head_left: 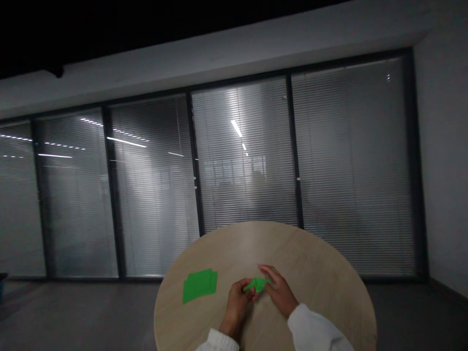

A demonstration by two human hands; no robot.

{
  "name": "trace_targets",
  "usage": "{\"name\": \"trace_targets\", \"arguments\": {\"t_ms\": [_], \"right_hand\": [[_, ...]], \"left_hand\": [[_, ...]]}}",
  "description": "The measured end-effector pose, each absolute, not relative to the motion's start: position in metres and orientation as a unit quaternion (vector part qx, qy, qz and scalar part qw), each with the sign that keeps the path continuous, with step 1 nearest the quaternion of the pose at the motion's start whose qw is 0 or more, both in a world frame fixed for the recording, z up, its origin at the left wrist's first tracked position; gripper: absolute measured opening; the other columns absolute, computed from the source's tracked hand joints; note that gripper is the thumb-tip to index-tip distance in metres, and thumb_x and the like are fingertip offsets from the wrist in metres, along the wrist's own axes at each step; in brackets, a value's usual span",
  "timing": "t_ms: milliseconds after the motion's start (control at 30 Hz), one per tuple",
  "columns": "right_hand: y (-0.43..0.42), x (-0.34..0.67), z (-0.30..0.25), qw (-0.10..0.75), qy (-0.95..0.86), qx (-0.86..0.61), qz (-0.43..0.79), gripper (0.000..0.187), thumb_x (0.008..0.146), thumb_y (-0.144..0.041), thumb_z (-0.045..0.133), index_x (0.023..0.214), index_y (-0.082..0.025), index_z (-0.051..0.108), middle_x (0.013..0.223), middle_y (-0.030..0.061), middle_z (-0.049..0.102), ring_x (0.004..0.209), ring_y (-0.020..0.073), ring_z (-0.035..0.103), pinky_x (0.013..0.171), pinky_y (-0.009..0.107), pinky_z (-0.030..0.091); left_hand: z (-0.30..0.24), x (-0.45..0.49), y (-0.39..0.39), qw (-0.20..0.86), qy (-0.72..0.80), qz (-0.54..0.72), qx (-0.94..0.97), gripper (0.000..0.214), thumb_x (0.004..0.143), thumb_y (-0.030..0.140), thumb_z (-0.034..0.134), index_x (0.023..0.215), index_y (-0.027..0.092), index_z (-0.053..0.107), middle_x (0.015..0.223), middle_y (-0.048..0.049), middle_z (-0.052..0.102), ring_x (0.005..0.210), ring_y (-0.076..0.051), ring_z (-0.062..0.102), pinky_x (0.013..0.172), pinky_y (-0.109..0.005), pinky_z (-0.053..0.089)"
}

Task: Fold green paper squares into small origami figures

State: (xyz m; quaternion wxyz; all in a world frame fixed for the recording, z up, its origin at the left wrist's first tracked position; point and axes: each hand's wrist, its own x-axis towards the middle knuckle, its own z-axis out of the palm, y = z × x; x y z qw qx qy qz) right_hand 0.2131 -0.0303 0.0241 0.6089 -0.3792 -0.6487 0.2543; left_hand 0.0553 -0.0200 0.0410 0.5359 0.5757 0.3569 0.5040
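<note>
Two hands [237, 301], one folded green piece [259, 284], at least two green sheets [199, 284], one table [314, 278], five glass panels [351, 170]

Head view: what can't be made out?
All in head view:
Held paper: exact folds; small, partly behind fingers.
Sheets: how many; top one covers those below.
Table: near edge; cut off at bottom.
Blue thing: what it is; cut off at left.

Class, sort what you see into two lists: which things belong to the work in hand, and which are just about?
Belongs:
Green piece, pinched by left hand, right hand against it
Overlapping green sheets, probably, by matching colour
Round table beneath

Just about:
Blinds beyond the table
Bluish object at picture's left edge, too cut off to name
</note>
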Motion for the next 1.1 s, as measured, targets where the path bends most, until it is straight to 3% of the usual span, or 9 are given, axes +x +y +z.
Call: {"name": "trace_targets", "arguments": {"t_ms": [100,200,333,467,633,733,867,1100], "right_hand": [[-0.0331,0.2134,0.0276,0.581,-0.686,-0.395,0.188,0.022,0.081,-0.027,0.056,0.093,-0.022,0.074,0.097,0.0089,0.068,0.096,0.0222,0.064,0.091,0.037,0.05],[-0.0331,0.2151,0.0286,0.574,-0.688,-0.407,0.177,0.022,0.083,-0.029,0.056,0.09,-0.022,0.075,0.088,0.0081,0.069,0.087,0.0216,0.065,0.082,0.034,0.052],[-0.0324,0.2163,0.0286,0.581,-0.686,-0.4,0.178,0.023,0.085,-0.034,0.058,0.094,-0.022,0.076,0.09,0.009,0.071,0.088,0.0221,0.066,0.081,0.034,0.053],[-0.0346,0.2132,0.0305,0.583,-0.689,-0.393,0.176,0.026,0.086,-0.039,0.058,0.091,-0.023,0.077,0.09,0.0097,0.071,0.087,0.0226,0.066,0.081,0.035,0.053],[-0.0383,0.2094,0.0328,0.574,-0.698,-0.391,0.176,0.032,0.089,-0.044,0.053,0.092,-0.024,0.077,0.095,0.011,0.072,0.091,0.023,0.067,0.084,0.037,0.053],[-0.0385,0.21,0.0326,0.57,-0.703,-0.39,0.172,0.03,0.089,-0.041,0.053,0.09,-0.024,0.078,0.096,0.0112,0.072,0.092,0.0236,0.067,0.085,0.038,0.053],[-0.0376,0.2119,0.032,0.572,-0.698,-0.393,0.174,0.028,0.088,-0.032,0.055,0.109,-0.027,0.071,0.103,0.0089,0.071,0.094,0.0219,0.065,0.086,0.036,0.053],[-0.037,0.211,0.0289,0.554,-0.717,-0.395,0.155,0.026,0.09,-0.029,0.051,0.101,-0.027,0.075,0.1,0.0092,0.069,0.096,0.0221,0.064,0.088,0.036,0.052]], "left_hand": [[0.0429,0.0567,-0.0219,0.504,0.337,0.502,0.617,0.036,0.05,0.043,0.083,0.063,0.011,0.071,0.052,-0.0019,0.062,0.05,-0.012,0.049,0.053,-0.023,0.038],[0.0435,0.0577,-0.0217,0.519,0.343,0.489,0.611,0.038,0.047,0.041,0.084,0.066,0.011,0.073,0.056,-0.0031,0.064,0.052,-0.012,0.051,0.054,-0.024,0.04],[0.0408,0.0581,-0.0184,0.546,0.364,0.475,0.587,0.051,0.039,0.045,0.088,0.074,0.011,0.074,0.06,-0.0031,0.064,0.054,-0.014,0.053,0.055,-0.025,0.043],[0.0353,0.058,-0.0149,0.53,0.373,0.486,0.587,0.053,0.043,0.056,0.084,0.066,0.01,0.073,0.055,-0.0026,0.063,0.051,-0.013,0.052,0.054,-0.025,0.041],[0.0347,0.0581,-0.016,0.527,0.383,0.495,0.575,0.051,0.044,0.058,0.082,0.06,0.01,0.072,0.053,-0.0037,0.063,0.051,-0.014,0.053,0.053,-0.025,0.041],[0.0377,0.0586,-0.0175,0.52,0.397,0.497,0.57,0.05,0.044,0.057,0.081,0.059,0.01,0.072,0.05,-0.0034,0.061,0.048,-0.013,0.051,0.051,-0.025,0.04],[0.0383,0.0587,-0.0168,0.51,0.401,0.492,0.58,0.047,0.045,0.054,0.082,0.057,0.01,0.072,0.049,-0.003,0.06,0.047,-0.012,0.05,0.05,-0.024,0.039],[0.0375,0.0581,-0.0161,0.523,0.399,0.509,0.555,0.043,0.045,0.05,0.083,0.058,0.011,0.071,0.05,-0.0018,0.06,0.049,-0.013,0.051,0.052,-0.025,0.041]]}}
